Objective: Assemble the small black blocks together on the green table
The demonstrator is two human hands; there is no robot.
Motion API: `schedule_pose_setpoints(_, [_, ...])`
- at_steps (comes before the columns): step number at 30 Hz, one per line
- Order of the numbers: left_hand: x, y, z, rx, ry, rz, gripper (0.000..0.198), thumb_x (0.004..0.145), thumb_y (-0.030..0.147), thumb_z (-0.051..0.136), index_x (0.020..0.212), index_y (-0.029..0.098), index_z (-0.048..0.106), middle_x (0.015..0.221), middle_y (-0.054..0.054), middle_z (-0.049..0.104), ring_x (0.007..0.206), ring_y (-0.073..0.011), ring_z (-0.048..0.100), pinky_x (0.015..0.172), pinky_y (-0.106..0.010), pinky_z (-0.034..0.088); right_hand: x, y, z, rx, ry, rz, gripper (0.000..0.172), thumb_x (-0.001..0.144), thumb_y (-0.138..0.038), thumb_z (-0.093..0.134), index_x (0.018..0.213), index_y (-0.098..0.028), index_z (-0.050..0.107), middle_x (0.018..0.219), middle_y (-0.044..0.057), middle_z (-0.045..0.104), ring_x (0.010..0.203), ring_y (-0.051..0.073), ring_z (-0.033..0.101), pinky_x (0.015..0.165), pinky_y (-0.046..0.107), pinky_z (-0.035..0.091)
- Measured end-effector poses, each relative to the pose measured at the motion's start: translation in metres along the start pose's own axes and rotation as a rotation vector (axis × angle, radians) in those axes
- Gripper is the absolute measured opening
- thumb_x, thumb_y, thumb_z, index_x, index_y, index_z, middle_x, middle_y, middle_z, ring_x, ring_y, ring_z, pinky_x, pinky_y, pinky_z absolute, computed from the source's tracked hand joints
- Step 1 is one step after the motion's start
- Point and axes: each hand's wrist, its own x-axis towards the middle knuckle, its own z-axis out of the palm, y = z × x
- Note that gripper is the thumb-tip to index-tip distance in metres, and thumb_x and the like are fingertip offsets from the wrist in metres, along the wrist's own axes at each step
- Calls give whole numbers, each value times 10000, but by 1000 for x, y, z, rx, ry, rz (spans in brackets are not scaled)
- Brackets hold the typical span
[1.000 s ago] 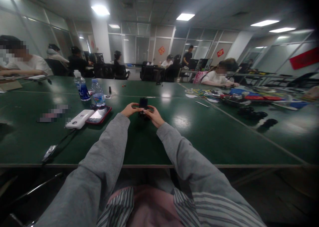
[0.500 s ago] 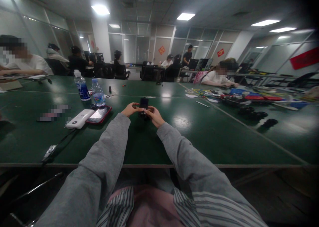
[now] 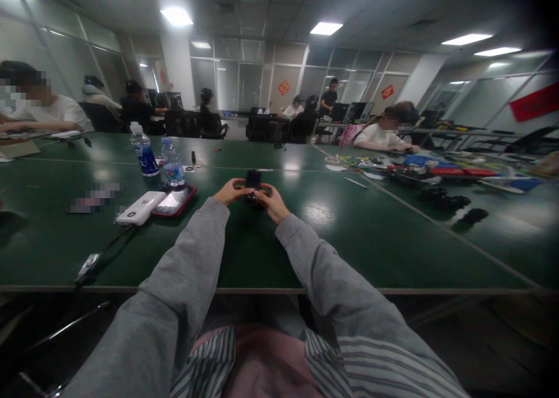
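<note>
Between my two hands is a small black device (image 3: 253, 179) with a dark, flat, screen-like panel standing upright at its top. My left hand (image 3: 232, 192) grips its left side, thumb across the front and fingers curled behind. From the right, my right hand (image 3: 271, 202) closes on it in the same way, with the thumbs nearly meeting at its lower front. The device is just over the green table (image 3: 262, 258); whether its base touches the surface I cannot tell. Its back is hidden by the panel and my fingers.
To the left lie a white power bank (image 3: 140, 208) with a cable and a red-edged phone (image 3: 177, 203). Behind them stand two bottles, one dark blue (image 3: 145, 153), one clear (image 3: 173, 165). A pen (image 3: 355, 183) and cluttered cables (image 3: 362, 164) lie right. Several people sit around.
Both hands keep their hold on the black device. It has shifted very slightly, and its panel appears tilted a little; nothing else has visibly moved.
</note>
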Motion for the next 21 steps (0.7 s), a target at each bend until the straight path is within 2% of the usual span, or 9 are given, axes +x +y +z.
schedule_pose_setpoints(6, [1, -1, 0, -93, -12, 43, 757, 489, 234, 845, 1135, 135, 465, 873, -53, 614, 819, -175, 616, 819, -371, 462, 2, 1, -2, -8, 7, 3, 580, 560, -332, 782, 1041, -231, 473, 891, -12, 599, 830, 114, 593, 782, 269, 494])
schedule_pose_setpoints(14, [4, -6, -2, -76, 5, 90, 736, 480, 191, 842, 1118, 122, 482, 830, -49, 641, 825, -176, 625, 862, -383, 452, 3, 4, -3, -10, 12, -2, 569, 519, -342, 799, 965, -213, 470, 877, -6, 596, 848, 121, 587, 817, 284, 476])
schedule_pose_setpoints(21, [3, -7, 0, -126, 1, 34, 751, 486, 178, 839, 1149, 119, 492, 795, -38, 652, 782, -162, 634, 851, -360, 456, 3, 6, 0, -80, 93, -45, 542, 475, -383, 802, 842, -206, 445, 829, -21, 571, 812, 113, 565, 831, 290, 457])
